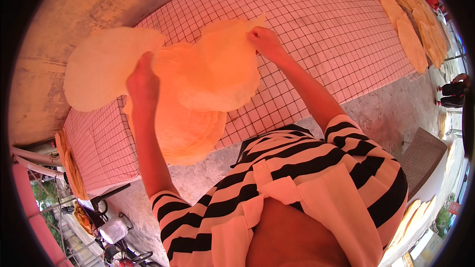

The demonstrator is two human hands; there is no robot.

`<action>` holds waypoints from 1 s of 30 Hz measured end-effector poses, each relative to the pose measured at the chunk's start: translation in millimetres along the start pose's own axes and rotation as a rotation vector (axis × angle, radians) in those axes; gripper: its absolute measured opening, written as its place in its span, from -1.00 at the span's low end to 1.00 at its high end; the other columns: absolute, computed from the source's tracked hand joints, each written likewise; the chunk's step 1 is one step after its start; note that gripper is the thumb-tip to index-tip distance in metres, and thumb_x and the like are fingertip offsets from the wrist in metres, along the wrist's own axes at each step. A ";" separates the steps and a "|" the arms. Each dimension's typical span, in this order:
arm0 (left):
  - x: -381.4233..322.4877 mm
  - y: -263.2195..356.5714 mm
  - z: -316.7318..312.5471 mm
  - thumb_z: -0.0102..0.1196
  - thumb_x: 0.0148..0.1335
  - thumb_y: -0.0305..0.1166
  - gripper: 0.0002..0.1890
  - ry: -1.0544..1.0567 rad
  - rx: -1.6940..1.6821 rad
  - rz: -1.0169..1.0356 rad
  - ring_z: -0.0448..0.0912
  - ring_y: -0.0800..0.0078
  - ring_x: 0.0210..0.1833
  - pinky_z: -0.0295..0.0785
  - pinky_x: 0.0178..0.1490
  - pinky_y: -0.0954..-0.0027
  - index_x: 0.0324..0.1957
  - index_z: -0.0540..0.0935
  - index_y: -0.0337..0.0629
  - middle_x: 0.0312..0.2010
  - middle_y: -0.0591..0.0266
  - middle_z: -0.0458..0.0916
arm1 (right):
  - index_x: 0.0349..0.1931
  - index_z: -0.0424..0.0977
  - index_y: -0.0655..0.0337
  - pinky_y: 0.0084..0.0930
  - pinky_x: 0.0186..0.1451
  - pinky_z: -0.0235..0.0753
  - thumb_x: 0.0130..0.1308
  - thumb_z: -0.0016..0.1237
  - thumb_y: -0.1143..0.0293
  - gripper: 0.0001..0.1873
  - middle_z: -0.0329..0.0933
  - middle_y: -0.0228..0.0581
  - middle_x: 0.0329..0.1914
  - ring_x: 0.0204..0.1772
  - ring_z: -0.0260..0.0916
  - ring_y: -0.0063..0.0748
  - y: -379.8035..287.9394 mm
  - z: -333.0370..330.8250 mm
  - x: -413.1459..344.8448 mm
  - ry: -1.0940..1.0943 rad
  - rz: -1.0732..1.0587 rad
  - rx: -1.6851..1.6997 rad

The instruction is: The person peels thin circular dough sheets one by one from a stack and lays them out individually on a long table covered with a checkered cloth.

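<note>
My left hand (143, 83) has its fingers closed at the edge of a thin, pale round sheet (100, 68) that spreads out to its left. My right hand (266, 42) pinches the upper right edge of another thin, translucent sheet (226, 63), whose small corner pokes up past the fingers. Below both hands, a fanned stack of similar round sheets (189, 133) lies on the mesh-topped table (315, 40) and overhangs its near edge. The exact line between the raised sheet and the stack is hard to make out. The sheets' material cannot be settled.
More oval sheets (412, 44) lie at the table's far right end, others (68, 163) at its left end. A stained wall (85, 3) runs behind. A motorcycle (122, 256) stands at lower left. At the right are a person's legs (452, 94) and another mesh panel (423, 157).
</note>
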State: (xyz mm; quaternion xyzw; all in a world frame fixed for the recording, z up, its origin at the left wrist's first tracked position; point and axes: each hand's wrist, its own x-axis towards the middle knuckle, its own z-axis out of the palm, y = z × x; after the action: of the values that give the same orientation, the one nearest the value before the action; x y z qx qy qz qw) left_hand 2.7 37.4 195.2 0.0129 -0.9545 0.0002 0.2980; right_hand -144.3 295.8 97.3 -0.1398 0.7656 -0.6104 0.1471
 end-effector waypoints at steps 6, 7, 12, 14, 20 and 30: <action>-52.0 148.3 87.2 -0.11 -0.12 -0.66 -0.63 -0.203 -0.186 -0.067 0.53 0.10 -0.45 0.41 -0.47 0.22 -0.16 0.44 -0.26 -0.39 0.00 0.55 | -0.52 0.34 0.39 -0.57 -0.51 0.49 0.21 -0.19 0.34 -0.74 0.45 -0.20 -0.52 -0.54 0.45 -0.48 -1.8 -3.2 11.2 -0.077 0.022 0.071; -58.9 164.2 91.5 -0.10 -0.13 -0.67 -0.65 -0.165 -0.194 -0.078 0.53 0.13 -0.45 0.41 -0.48 0.21 -0.19 0.43 -0.30 -0.41 0.02 0.54 | -0.52 0.34 0.39 -0.58 -0.52 0.49 0.21 -0.19 0.34 -0.74 0.45 -0.19 -0.51 -0.54 0.46 -0.47 -0.1 -5.7 12.0 -0.073 0.040 0.077; -78.5 201.8 111.5 -0.02 -0.04 -0.61 -0.53 0.041 -0.108 -0.062 0.48 -0.06 -0.07 0.45 -0.22 0.20 -0.01 0.28 -0.52 -0.12 -0.27 0.45 | -0.51 0.35 0.42 -0.59 -0.53 0.51 0.21 -0.18 0.36 -0.74 0.47 -0.12 -0.45 -0.51 0.50 -0.42 0.9 -9.7 13.4 -0.059 0.080 0.206; -72.9 221.2 112.0 0.00 -0.01 -0.56 -0.52 0.099 0.001 -0.171 0.46 -0.05 -0.05 0.43 -0.20 0.17 0.01 0.26 -0.53 -0.12 -0.27 0.45 | -0.50 0.34 0.42 -0.59 -0.54 0.51 0.21 -0.17 0.36 -0.75 0.46 -0.13 -0.47 -0.52 0.49 -0.41 -2.2 -7.4 10.1 -0.074 0.084 0.238; -73.8 216.9 126.5 -0.05 0.09 -0.48 -0.57 0.024 0.045 -0.364 0.48 -0.07 -0.12 0.42 -0.19 0.12 0.00 0.26 -0.49 -0.16 -0.28 0.47 | -0.45 0.35 0.41 -0.57 -0.50 0.51 0.24 -0.19 0.34 -0.74 0.45 -0.15 -0.47 -0.46 0.48 -0.41 -2.3 -7.0 10.8 -0.132 0.059 0.264; 24.3 106.4 28.9 -0.26 0.16 -0.62 -0.74 -0.135 -0.324 -0.448 0.53 0.11 -0.32 0.41 -0.28 0.25 -0.11 0.42 -0.31 -0.41 -0.13 0.52 | -0.22 0.37 0.27 -0.60 -0.25 0.42 0.24 -0.25 0.48 -0.84 0.43 -0.31 -0.33 -0.28 0.38 -0.59 89.5 -96.4 -37.9 0.133 -0.045 0.318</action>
State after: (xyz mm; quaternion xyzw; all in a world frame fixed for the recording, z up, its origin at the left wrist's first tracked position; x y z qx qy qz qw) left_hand -36.3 143.0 186.0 0.1758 -0.9331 -0.2190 0.2248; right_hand -150.8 416.1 32.4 -0.0912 0.6642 -0.7349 0.1024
